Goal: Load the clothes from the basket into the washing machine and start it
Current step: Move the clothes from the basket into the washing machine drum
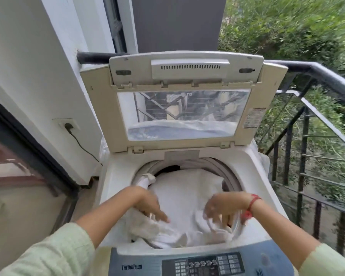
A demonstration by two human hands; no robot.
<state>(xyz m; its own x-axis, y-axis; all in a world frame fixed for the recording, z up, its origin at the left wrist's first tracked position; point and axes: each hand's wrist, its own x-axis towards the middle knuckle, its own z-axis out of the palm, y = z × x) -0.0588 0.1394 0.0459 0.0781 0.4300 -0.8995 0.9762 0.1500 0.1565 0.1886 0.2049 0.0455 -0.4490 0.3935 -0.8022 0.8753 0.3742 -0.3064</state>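
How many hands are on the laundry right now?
2: left hand on the white cloth at front left of the drum, right hand at front right.

Clothes [187,188] lie in the washing machine [116,188], lid [184,108] upright behind.

One camera, worn on the person's head, looks forward and down from close above the washing machine [116,186], railing [317,72] at right.
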